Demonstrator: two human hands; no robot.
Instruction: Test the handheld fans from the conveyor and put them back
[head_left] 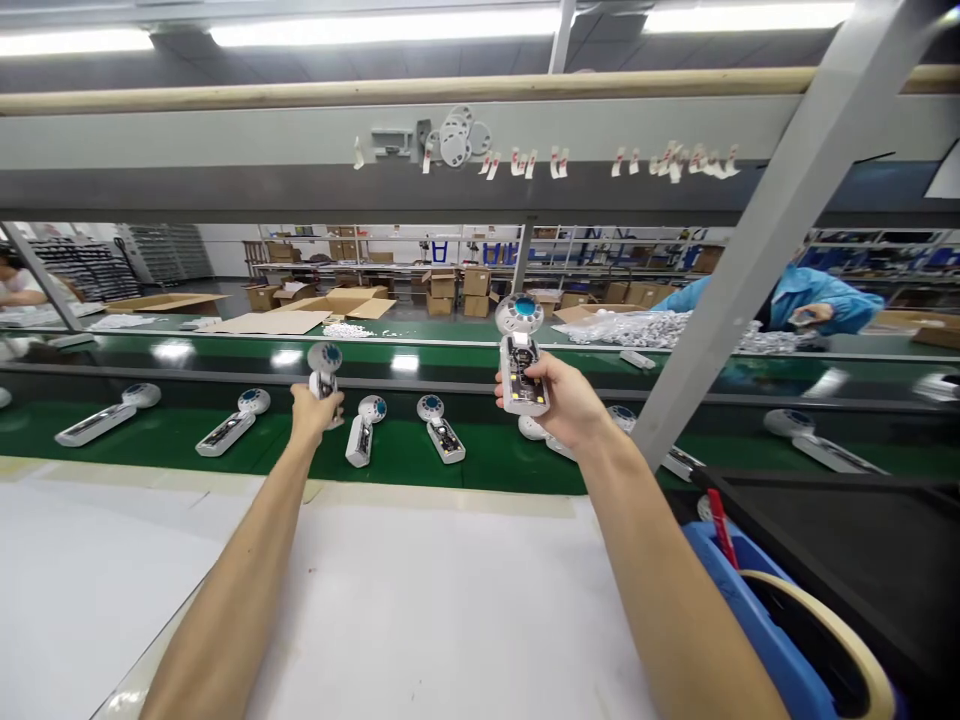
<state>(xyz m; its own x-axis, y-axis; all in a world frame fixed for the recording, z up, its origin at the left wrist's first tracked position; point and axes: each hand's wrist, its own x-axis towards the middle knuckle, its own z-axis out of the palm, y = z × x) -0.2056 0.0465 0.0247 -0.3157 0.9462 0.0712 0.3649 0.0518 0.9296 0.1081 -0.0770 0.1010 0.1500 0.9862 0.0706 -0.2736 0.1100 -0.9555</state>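
Note:
My right hand (566,395) grips a white device (523,370) by its handle, raised above the green belt. Its round head with a blue centre points up, and its open handle shows circuitry. On the left, my left hand (313,412) is closed around a similar white device (325,370), also upright over the belt. Between the hands, two more devices lie on the belt, one (363,440) near my left hand and another (442,430) further right. Others lie at the left, such as one device (229,425).
A white-covered worktop (450,600) lies in front of the green belt (277,470). A slanted metal post (765,230) stands at the right, beside a blue bin (780,640) with a red pen and tape roll. Beyond the belt, a person in blue (832,300) handles parts.

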